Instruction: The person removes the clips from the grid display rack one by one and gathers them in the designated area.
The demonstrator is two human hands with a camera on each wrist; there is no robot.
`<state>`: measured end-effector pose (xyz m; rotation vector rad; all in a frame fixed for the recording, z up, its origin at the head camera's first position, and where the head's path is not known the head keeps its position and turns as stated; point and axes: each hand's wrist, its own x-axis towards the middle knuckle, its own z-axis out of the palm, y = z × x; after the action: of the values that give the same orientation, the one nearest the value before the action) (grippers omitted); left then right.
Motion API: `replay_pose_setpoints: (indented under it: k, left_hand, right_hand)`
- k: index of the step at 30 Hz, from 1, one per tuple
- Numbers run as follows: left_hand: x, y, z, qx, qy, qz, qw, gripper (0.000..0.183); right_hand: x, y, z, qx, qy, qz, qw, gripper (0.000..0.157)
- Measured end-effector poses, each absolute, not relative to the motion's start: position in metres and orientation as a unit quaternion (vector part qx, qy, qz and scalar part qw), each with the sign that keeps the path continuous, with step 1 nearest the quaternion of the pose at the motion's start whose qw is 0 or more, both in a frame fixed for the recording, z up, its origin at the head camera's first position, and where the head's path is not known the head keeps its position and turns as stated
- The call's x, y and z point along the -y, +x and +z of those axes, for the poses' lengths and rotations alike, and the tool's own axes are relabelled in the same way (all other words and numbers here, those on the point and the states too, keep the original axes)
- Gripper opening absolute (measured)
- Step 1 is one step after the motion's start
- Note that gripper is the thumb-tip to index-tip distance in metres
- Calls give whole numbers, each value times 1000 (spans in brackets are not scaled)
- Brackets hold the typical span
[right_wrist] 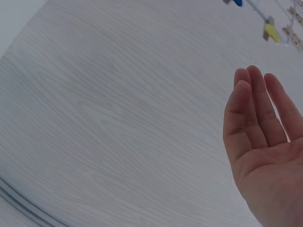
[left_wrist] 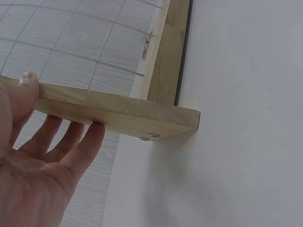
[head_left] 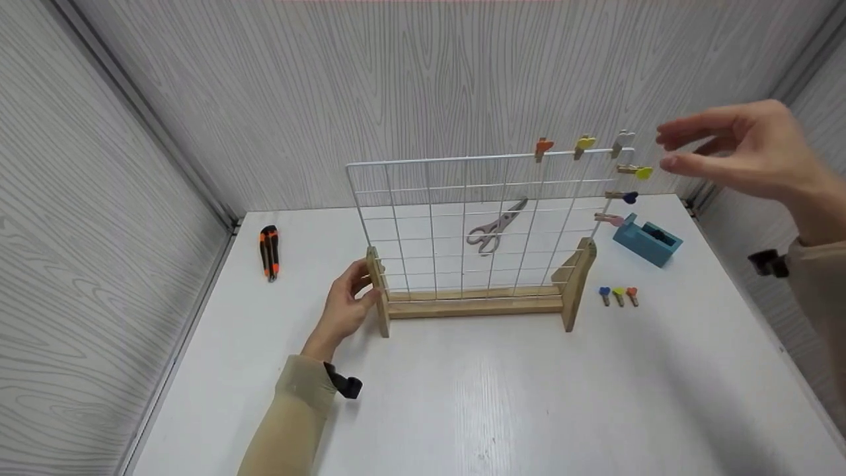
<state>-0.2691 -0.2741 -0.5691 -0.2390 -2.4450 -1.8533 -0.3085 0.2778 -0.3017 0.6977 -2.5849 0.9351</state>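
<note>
One post (head_left: 379,294), left of centre, was pinched by the left hand (head_left: 345,307) between thumb and fingers, likely to steady the grid (head_left: 464,240) mid-picture; six clips (head_left: 585,143) gripped its upper-right edges; at upper right, the right hand (head_left: 753,153) hung empty, fingers parted from thumb.

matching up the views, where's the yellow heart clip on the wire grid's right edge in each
Head: yellow heart clip, upper right, left of the right hand.
Left wrist: not in it.
Right wrist: yellow heart clip, near the upper right corner.
Shared landmark: wire grid, central, upper left and top right respectively.
</note>
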Motion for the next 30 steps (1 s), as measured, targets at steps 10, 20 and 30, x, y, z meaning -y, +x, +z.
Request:
replay_pose_setpoints:
  k: [10, 20, 30]
  left_hand:
    - [274, -268, -567, 794, -77, -602, 32, 59]
    - [274, -268, -567, 794, -81, -602, 35, 59]
    - [275, -269, -569, 792, -82, -603, 36, 60]
  right_hand:
    - [-227, -311, -261, 903, 312, 251, 157, 44]
    - [-164, -310, -249, 881, 405, 188, 156, 34]
    - [-143, -312, -253, 893, 368, 201, 163, 13]
